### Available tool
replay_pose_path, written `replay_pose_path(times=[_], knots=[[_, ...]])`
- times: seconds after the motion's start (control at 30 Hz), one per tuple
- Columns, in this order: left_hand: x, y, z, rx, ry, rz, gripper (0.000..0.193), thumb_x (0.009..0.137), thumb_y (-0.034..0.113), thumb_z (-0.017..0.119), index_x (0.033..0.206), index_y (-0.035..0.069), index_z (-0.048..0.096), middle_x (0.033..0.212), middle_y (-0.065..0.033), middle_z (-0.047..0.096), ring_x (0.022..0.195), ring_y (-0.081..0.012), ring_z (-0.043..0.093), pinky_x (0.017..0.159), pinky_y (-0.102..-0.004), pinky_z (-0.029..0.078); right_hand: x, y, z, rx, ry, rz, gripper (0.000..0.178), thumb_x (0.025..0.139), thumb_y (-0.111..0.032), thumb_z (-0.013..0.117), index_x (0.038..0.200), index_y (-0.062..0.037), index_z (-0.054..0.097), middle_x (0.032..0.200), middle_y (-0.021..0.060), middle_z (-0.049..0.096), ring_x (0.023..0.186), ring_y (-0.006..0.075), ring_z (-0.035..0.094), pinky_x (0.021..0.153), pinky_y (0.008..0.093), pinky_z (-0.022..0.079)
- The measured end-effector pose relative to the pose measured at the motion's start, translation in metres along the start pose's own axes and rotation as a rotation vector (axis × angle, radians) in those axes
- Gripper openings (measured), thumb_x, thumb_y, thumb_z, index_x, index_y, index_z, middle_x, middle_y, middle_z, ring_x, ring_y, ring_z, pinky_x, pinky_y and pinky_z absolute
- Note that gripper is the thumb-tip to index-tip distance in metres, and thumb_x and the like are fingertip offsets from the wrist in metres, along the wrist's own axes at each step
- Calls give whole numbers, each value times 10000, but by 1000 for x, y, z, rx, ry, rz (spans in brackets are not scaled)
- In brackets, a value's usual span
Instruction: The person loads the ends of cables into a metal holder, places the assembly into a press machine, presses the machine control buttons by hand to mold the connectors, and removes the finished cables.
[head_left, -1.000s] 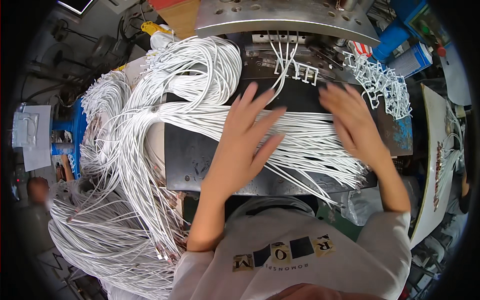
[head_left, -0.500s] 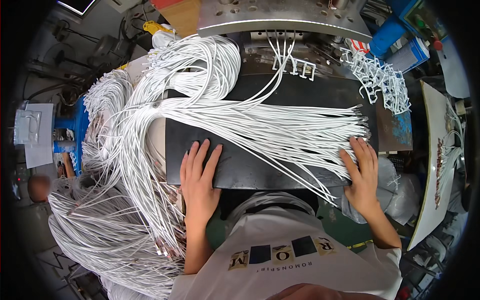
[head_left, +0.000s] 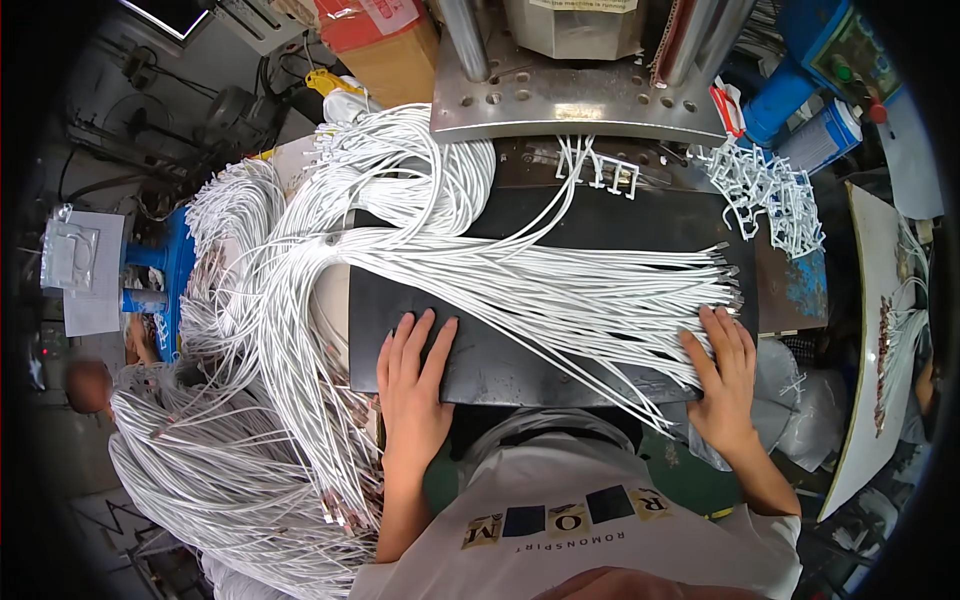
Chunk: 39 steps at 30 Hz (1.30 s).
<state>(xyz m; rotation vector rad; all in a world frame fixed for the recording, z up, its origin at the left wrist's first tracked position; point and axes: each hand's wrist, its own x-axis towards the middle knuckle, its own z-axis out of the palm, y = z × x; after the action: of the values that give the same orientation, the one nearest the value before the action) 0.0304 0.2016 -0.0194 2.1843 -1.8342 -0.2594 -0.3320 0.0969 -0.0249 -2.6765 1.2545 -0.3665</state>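
Note:
A thick fan of white cables (head_left: 540, 285) lies across the black work surface (head_left: 500, 370), their metal-tipped ends toward the right. My left hand (head_left: 415, 385) rests flat on the near left part of that surface, fingers spread and holding nothing. At the near right corner, my right hand (head_left: 722, 375) lies with fingers stretched out, its fingertips beside or touching the cable ends. A few cables run up from the fan and under the press's metal plate (head_left: 580, 115), where white plastic frames (head_left: 612, 178) hang near its edge.
More cable bundles (head_left: 230, 480) fill the left side. A heap of white plastic sprues (head_left: 770, 195) sits at the back right, near a blue machine (head_left: 775, 100). A cardboard box (head_left: 390, 60) stands behind. An upright board (head_left: 870, 350) is at far right; another person (head_left: 88, 385) is at far left.
The whole view has tilted upward, so more of the press shows and the surface appears lower. Both hands stay in the same places on the surface.

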Motion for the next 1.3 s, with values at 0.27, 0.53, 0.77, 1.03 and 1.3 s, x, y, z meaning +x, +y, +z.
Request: replay_pose_path(times=[0.27,0.53,0.77,1.03,1.3], knots=[[47,32,-21,-644,-136,303,714,829,76,779,1492,102,516,1580,-154,406,1510,-400,301,1203,-508,303,76,5,-80,180,-349,-119,648,786,-222,784,1375,-36,586,1324,166,562,1225,387,520,1064,495,334],[165,65,6,-391,-260,631,248,946,138,678,1145,-8,652,1182,-193,642,1139,-353,617,983,-410,480,212,53,24,14,270,-207,221,914,-79,669,1114,16,675,1030,181,620,972,398,599,863,455,459],[201,64,4,-194,-451,640,244,933,202,703,937,-17,598,890,-158,648,863,-327,639,763,-413,498,181,40,3,-155,124,-116,131,901,-84,704,978,22,691,917,141,640,844,358,630,777,433,492],[217,56,8,-492,-655,614,228,925,213,697,922,-5,631,869,-169,664,830,-339,622,738,-418,477,180,37,17,444,117,-19,128,892,-63,741,963,7,661,809,91,567,700,199,545,616,300,442],[208,60,3,-533,-594,572,229,940,222,668,942,-6,647,775,-186,637,737,-356,617,707,-434,477,164,54,-24,147,669,122,274,904,-119,763,1129,0,662,897,71,618,768,186,561,716,284,463]])
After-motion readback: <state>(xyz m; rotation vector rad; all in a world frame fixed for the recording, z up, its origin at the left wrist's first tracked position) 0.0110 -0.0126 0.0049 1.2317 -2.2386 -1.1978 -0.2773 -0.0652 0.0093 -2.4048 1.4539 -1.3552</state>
